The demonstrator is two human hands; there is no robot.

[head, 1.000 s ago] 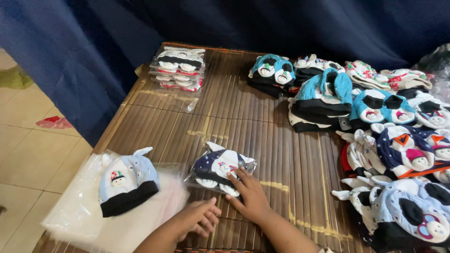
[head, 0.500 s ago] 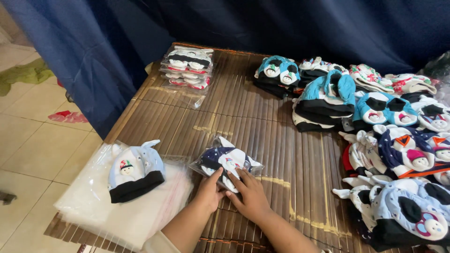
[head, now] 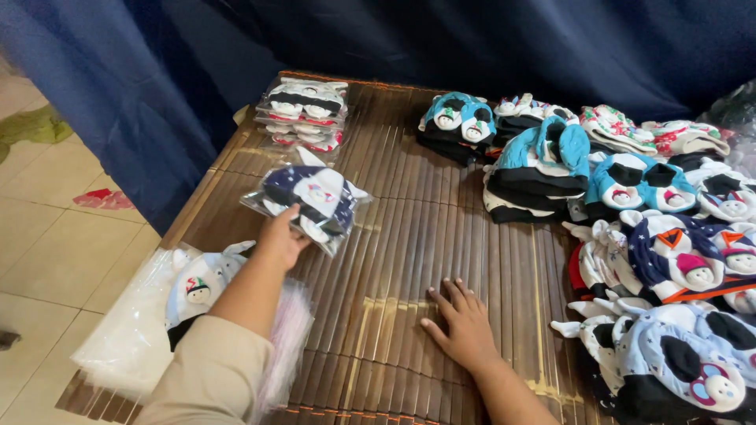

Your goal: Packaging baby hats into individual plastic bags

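Left grip [head: 282, 236] clamps bagged hat [head: 309, 198] above worktop [head: 409, 260]; right hand [head: 463, 330] flat on worktop, fingers spread, holding nothing.

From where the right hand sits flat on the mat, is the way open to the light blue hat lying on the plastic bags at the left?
Probably not directly: the right hand rests on the mat, and the left forearm, whose left hand holds a bagged hat, crosses in front of the light blue hat.
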